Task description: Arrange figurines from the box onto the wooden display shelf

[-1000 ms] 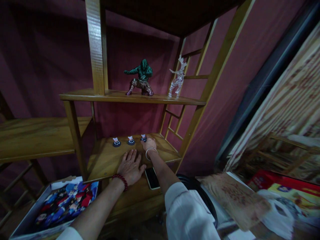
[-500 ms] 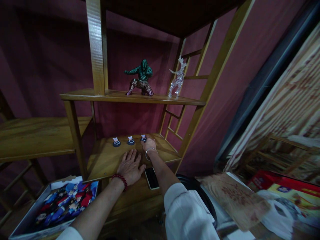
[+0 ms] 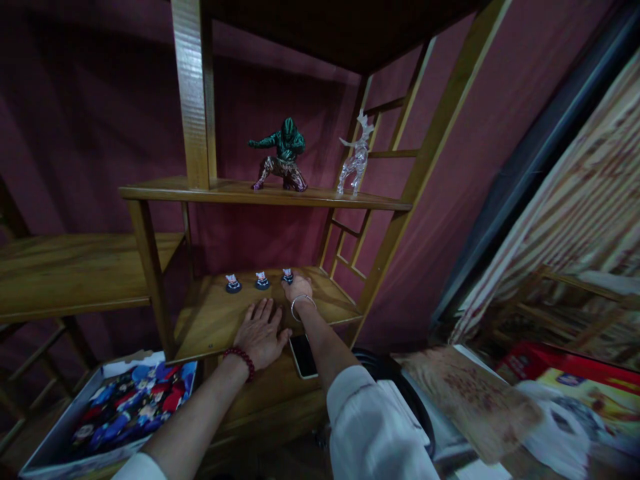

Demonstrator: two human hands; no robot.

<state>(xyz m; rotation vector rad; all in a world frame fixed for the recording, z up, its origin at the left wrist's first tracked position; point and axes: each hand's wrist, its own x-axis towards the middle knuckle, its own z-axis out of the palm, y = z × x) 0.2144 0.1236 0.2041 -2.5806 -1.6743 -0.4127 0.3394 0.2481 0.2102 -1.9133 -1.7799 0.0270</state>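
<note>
Three small white-and-black figurines on dark round bases stand in a row on the lower wooden shelf (image 3: 200, 327): a left figurine (image 3: 233, 283), a middle figurine (image 3: 261, 280) and a right figurine (image 3: 287, 275). My right hand (image 3: 299, 290) has its fingers closed at the right figurine, which stays upright; its fingertips are partly hidden. Flat on the front of the same shelf lies my left hand (image 3: 260, 335), fingers spread and holding nothing. Beside its thumb is a dark-screened phone (image 3: 303, 357), partly covered by my right forearm.
Above stand a green-and-purple crouching figure (image 3: 283, 157) and a clear deer figurine (image 3: 356, 160) on the upper shelf (image 3: 230, 195). A box (image 3: 37, 453) of many colourful figurines sits low on the left. Lattice and a shelf post (image 3: 380, 267) border the right side.
</note>
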